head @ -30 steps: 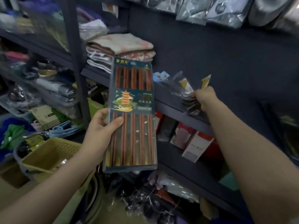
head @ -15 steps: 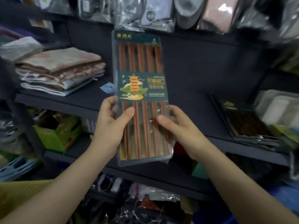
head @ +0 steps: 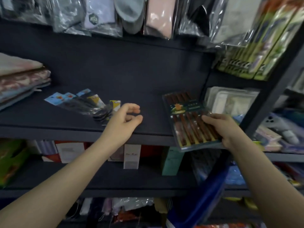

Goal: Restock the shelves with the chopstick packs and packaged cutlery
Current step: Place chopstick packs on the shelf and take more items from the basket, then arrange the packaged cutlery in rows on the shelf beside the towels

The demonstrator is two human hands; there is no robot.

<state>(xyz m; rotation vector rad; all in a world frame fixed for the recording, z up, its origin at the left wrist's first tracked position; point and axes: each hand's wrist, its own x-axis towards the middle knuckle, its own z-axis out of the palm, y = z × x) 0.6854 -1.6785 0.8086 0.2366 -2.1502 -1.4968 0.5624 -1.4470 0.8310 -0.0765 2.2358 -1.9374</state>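
A flat chopstick pack [head: 187, 119] with brown chopsticks and a teal label lies at the right end of the dark shelf [head: 115, 130], its near end sticking out over the front edge. My right hand [head: 222, 129] grips the pack's near right side. My left hand [head: 125, 119] hovers over the shelf's front edge with fingers loosely curled and nothing in it. Just left of that hand lie several clear packaged cutlery bags [head: 92, 106] with blue and yellow header cards.
Folded cloths [head: 19, 79] are stacked at the shelf's left end. Bagged goods [head: 131, 15] hang from the shelf above. A black upright post [head: 269, 99] stands right of the pack, with white trays [head: 230, 101] behind it. Boxes [head: 131, 155] line the shelf below. A blue bin [head: 205, 198] sits lower right.
The chopstick pack went from upright in both hands to lying flat at the shelf's right end. My left hand let go and moved left; my right hand still holds the pack.
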